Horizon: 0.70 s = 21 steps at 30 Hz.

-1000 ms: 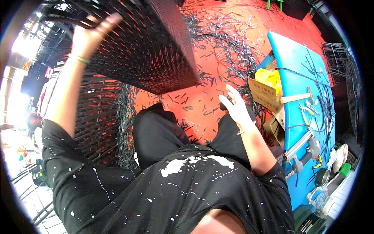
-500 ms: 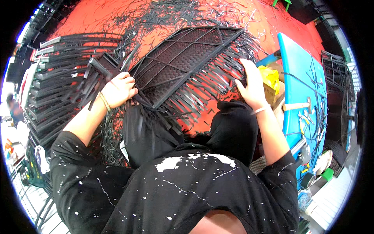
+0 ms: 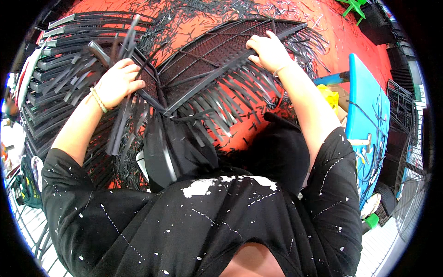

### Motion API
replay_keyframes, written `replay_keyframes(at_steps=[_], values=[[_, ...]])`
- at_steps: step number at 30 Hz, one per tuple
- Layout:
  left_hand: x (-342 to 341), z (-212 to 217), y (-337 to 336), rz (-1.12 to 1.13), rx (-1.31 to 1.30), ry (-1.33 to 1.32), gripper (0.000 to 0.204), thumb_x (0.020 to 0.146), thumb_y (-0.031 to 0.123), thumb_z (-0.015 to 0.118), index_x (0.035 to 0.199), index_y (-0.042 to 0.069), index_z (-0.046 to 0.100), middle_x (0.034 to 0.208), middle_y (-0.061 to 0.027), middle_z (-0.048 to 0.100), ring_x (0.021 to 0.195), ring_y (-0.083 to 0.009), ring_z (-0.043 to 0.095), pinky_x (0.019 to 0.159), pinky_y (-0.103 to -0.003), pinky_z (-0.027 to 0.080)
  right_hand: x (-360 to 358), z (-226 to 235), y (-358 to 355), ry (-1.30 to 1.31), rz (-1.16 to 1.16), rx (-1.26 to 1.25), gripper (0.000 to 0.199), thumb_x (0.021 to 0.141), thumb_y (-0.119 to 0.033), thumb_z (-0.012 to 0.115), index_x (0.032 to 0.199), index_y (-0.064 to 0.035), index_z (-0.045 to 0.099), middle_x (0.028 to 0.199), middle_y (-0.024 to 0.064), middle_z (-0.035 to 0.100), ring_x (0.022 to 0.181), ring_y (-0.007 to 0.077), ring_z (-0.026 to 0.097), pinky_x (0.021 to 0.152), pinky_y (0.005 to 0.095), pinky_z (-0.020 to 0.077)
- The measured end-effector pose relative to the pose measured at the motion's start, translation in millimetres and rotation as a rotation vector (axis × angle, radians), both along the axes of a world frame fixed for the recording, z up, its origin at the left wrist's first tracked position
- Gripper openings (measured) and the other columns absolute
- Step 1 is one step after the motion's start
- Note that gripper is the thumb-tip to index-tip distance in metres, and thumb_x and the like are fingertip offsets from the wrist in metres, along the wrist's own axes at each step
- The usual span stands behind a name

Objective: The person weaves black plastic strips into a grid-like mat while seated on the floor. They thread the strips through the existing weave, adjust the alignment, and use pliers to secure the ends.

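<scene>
A black wicker frame [image 3: 194, 62], woven with dark strips between metal bars, leans across in front of my knees. Loose ends of flat black strips [image 3: 235, 99] fringe its near edge. My left hand [image 3: 119, 84] is closed on the frame's left side section, its fingers curled at the bar and among strip ends. Over the long near bar lies my right hand [image 3: 270, 51], its fingers bent round it, partly hidden behind the bar. The frame's lower corner [image 3: 167, 111] rests near my left knee.
To the left stand several stacked black curved frames [image 3: 50, 83]. A blue board [image 3: 367, 120] holding a hammer [image 3: 360, 141] and strips is at the right, beside a yellow bag [image 3: 328, 96]. Strip scraps litter the red floor [image 3: 295, 11]. A green stand [image 3: 354, 8] is far right.
My right hand has moved up and left from beside the fringe onto the long bar. The frame's left section has tilted into view, and my left hand has shifted left and slightly up.
</scene>
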<state>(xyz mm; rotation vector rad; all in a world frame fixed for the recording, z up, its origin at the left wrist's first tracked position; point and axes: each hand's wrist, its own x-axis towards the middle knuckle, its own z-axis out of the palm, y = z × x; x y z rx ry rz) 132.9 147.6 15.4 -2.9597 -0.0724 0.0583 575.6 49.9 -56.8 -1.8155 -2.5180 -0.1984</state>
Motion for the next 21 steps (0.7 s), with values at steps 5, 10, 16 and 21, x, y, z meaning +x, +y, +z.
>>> replay_keyframes(at_steps=[5, 10, 16, 21], values=[[-46, 15, 18, 0.103, 0.018, 0.009, 0.027, 0.076, 0.018, 0.059, 0.101, 0.014, 0.067, 0.105, -0.0063, 0.064, 0.113, -0.0273, 0.059, 0.109, -0.044, 0.041, -37, 19, -10, 0.065, 0.126, -0.143, 0.032, 0.076, -0.036, 0.079, 0.096, -0.0133, 0.068, 0.093, 0.0057, 0.067, 0.090, 0.0281, 0.066, 0.083, 0.0411, 0.0459], [-114, 34, 42, 0.201, 0.239, 0.058, 0.035, 0.083, 0.013, 0.055, 0.117, 0.016, 0.065, 0.136, -0.0051, 0.059, 0.136, -0.0248, 0.048, 0.118, -0.045, 0.033, -134, 53, -77, 0.083, 0.133, -0.392, 0.029, 0.084, -0.040, 0.067, 0.087, -0.0119, 0.066, 0.086, 0.0054, 0.067, 0.084, 0.0250, 0.065, 0.074, 0.0413, 0.0436], [-169, 40, 77, 0.535, 0.513, 0.246, 0.080, 0.085, 0.001, 0.061, 0.154, 0.033, 0.036, 0.165, 0.0039, 0.023, 0.151, -0.0164, 0.026, 0.120, -0.043, 0.027, -181, 79, -143, 0.464, 0.162, -0.398, 0.040, 0.092, -0.028, 0.062, 0.120, -0.0004, 0.057, 0.102, 0.0169, 0.065, 0.096, 0.0323, 0.065, 0.086, 0.0441, 0.0478], [-175, 82, 79, 0.407, 0.443, -0.037, 0.069, 0.087, -0.003, 0.057, 0.150, 0.022, 0.045, 0.158, -0.0027, 0.040, 0.142, -0.0266, 0.042, 0.117, -0.040, 0.034, -87, 153, -184, 0.654, 0.379, -0.257, 0.035, 0.090, -0.021, 0.065, 0.121, -0.0053, 0.066, 0.110, 0.0132, 0.070, 0.104, 0.0300, 0.068, 0.090, 0.0407, 0.0525]])
